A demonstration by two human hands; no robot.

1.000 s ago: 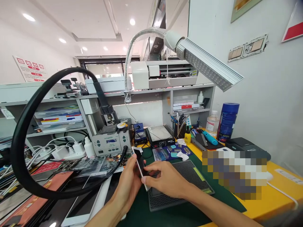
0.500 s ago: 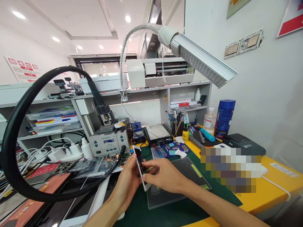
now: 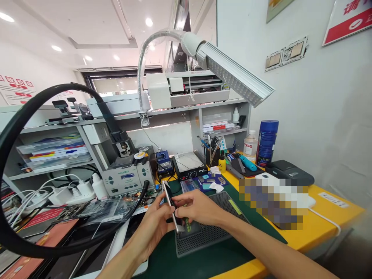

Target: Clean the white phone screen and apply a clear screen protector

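Observation:
A smartphone (image 3: 167, 192) with a silver edge and dark face stands tilted between my hands, seen nearly edge-on. My left hand (image 3: 154, 223) is closed around its left side, with the thumb lying along the edge. From the right, my right hand (image 3: 200, 207) pinches at the phone's dark face with thumb and index finger. Whether those fingertips hold a separate small part is hidden. Beneath both hands lies a grey perforated work mat (image 3: 215, 238) on a green mat (image 3: 162, 259).
A soldering station (image 3: 124, 176) and a heating plate (image 3: 190, 164) stand at the back. A black hose (image 3: 17, 128) loops at the left above stacked tablets (image 3: 95, 248). A lamp (image 3: 235, 73) hangs overhead. A yellow bottle (image 3: 222, 164), a blue can (image 3: 267, 141) and a black box (image 3: 290, 172) stand right.
The view has shifted right. My left thumb now lies on the phone's near edge, and the phone has turned slightly, showing more of its lower end. My right hand stays at its face.

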